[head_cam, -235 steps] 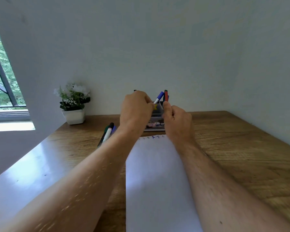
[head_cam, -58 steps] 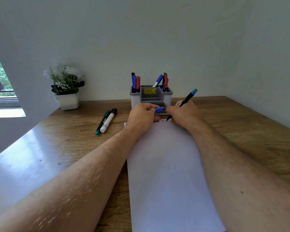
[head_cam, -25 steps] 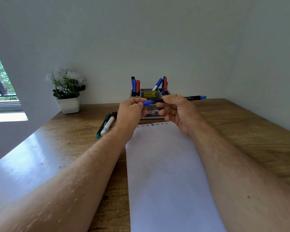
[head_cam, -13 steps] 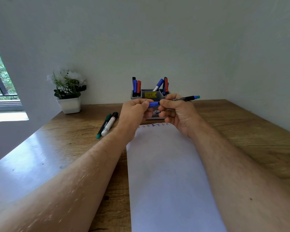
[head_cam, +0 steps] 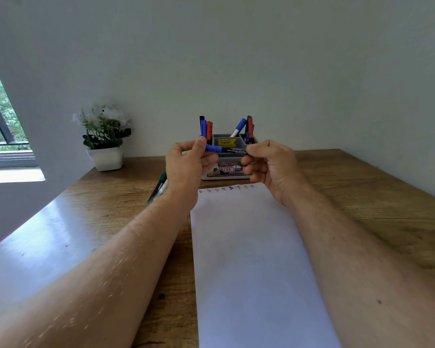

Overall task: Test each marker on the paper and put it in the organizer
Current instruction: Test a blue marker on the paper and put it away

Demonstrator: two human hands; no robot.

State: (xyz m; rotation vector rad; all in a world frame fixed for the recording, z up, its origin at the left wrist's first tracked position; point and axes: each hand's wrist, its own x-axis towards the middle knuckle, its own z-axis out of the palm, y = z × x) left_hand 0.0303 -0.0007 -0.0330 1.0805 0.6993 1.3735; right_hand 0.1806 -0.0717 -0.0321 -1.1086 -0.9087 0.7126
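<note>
I hold a black marker [head_cam: 232, 150] with a blue cap level in front of the grey organizer [head_cam: 227, 156]. My left hand [head_cam: 187, 167] pinches its blue cap end, and my right hand [head_cam: 270, 163] grips the barrel's other end. The cap sits on the marker. Behind my hands, the organizer holds several blue, red and black markers [head_cam: 206, 128] upright. A white sheet of paper [head_cam: 251, 259] lies on the desk below my hands, with a row of small ink marks [head_cam: 226, 189] along its far edge. Two loose markers [head_cam: 158, 188] lie on the desk, partly hidden by my left wrist.
A white pot with a flowering plant [head_cam: 104, 139] stands at the back left of the wooden desk [head_cam: 362, 192]. A window [head_cam: 0, 126] is at the far left. Plain walls close off the back and right.
The marker was writing at the paper's far edge, then came up. My left hand brought the blue cap onto its tip, and both hands now hold the capped marker level.
</note>
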